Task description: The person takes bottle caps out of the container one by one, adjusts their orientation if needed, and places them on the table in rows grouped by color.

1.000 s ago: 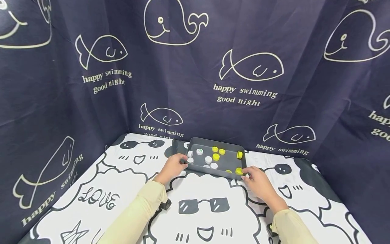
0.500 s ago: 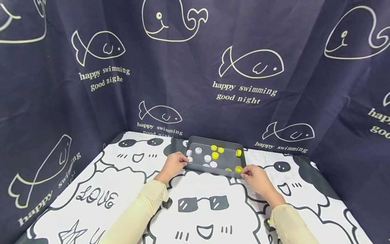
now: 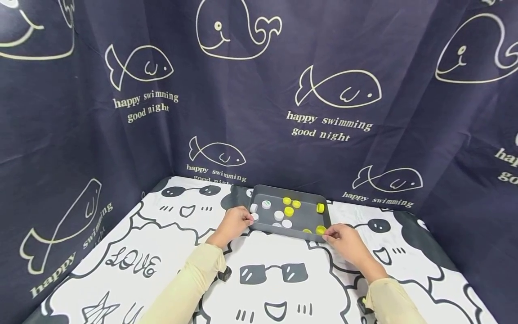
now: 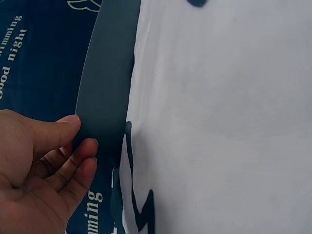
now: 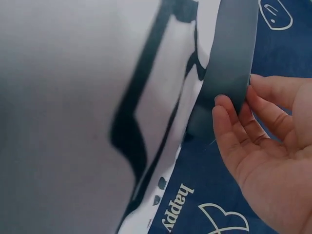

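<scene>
A dark grey rectangular tray [image 3: 303, 219] lies at the back of the cloth-covered table. White bottle caps [image 3: 279, 216] are scattered over its left half, and yellow bottle caps [image 3: 289, 211] over its middle and right. My left hand [image 3: 231, 228] pinches the near left corner, beside a white cap. At the near right corner my right hand [image 3: 348, 242] pinches the rim close to a yellow cap. Both wrist views show the tray wall [image 4: 105, 73] between thumb and fingers; in the right wrist view several fingertips [image 5: 222, 105] lie against its outer face.
A dark blue curtain [image 3: 259, 112] with fish and whale drawings stands close behind the tray and along both sides. The white cloth [image 3: 226, 297] with black cartoon drawings spreads in front, under both forearms.
The thumbs and fingers of both hands have closed in on the tray's near corners. The tray has shifted slightly towards me. The head view has moved a little.
</scene>
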